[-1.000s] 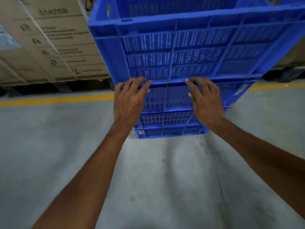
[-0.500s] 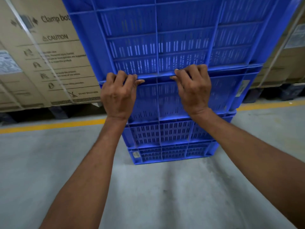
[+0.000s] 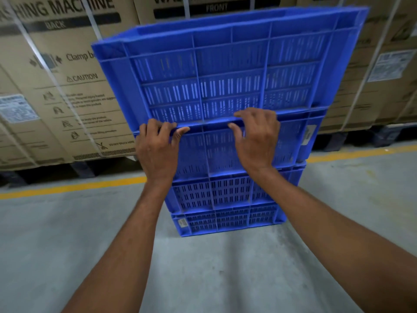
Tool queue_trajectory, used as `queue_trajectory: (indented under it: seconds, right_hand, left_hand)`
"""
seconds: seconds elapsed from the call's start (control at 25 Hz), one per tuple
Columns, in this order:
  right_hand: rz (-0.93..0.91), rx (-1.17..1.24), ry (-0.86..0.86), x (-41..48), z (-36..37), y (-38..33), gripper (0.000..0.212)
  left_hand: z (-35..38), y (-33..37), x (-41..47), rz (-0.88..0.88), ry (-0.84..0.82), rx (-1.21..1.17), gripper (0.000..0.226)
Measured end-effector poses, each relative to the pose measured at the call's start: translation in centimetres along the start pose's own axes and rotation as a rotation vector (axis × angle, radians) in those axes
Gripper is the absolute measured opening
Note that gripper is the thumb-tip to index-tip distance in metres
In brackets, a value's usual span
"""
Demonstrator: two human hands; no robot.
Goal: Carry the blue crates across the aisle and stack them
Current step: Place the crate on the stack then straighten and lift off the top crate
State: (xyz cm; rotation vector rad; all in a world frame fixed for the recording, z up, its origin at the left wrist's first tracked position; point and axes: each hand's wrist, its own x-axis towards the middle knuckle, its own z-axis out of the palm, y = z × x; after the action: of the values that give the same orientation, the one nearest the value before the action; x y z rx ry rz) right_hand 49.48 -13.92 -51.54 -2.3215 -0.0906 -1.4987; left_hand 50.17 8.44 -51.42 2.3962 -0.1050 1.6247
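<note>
Top crate [image 3: 225,71] of a four-high stack of blue crates, standing on the concrete floor [image 3: 67,240] just in front of a yellow floor line [image 3: 74,187]. It sits on the second crate [image 3: 214,154] and appears to lean a little and to overhang at its left corner, though the wide lens may exaggerate this. Left hand [image 3: 155,150] and right hand [image 3: 257,138] both grip the ridge along the foot of the top crate, fingers hooked over it and thumbs pressed against its front face; neither hand is spread flat. Below lie the third crate [image 3: 212,195] and the bottom crate [image 3: 225,220], their walls in line. Behind the stack, strapped cardboard cartons [image 3: 67,82] marked for washing machines rest on pallets.

Step in hand, as judged: seating the top crate. To do it well, nudge the foot sideways until all corners drop inside the rim beneath, keep fingertips clear of the closing seam, and let go only once the crate sits level.
</note>
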Motion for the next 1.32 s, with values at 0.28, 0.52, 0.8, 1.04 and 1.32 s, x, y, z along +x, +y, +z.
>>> queue_trajectory:
  seconds: [0.28,0.52,0.8,1.04,1.32]
  right_hand:
    - [-0.167,0.138,-0.223,2.4,-1.1,-1.9,0.016]
    - [-0.202,0.051,-0.207,1.1,1.4,-3.3,0.012]
    - [-0.397,-0.016,-0.073,2.1,2.5,-2.5,0.019]
    - [-0.373,0.058,-0.059,1.4,1.9,-3.0,0.008]
    - [0.111,0.025,0.053,-1.2,-2.9,3.7,0.034]
  left_hand:
    - [-1.9,-1.0,-0.3,-0.501,-0.034,-0.295,0.023]
    - [-3.1,-3.3,-0.4,-0.184,-0.133,-0.008,0.019]
    - [-3.0,-4.1,0.4,-0.134,-0.152,0.074,0.02]
    - [-3.4,-3.4,0.2,-0.183,-0.149,0.079,0.026]
    - [-4.3,-0.6,-1.8,-0.144,-0.108,0.045,0.024]
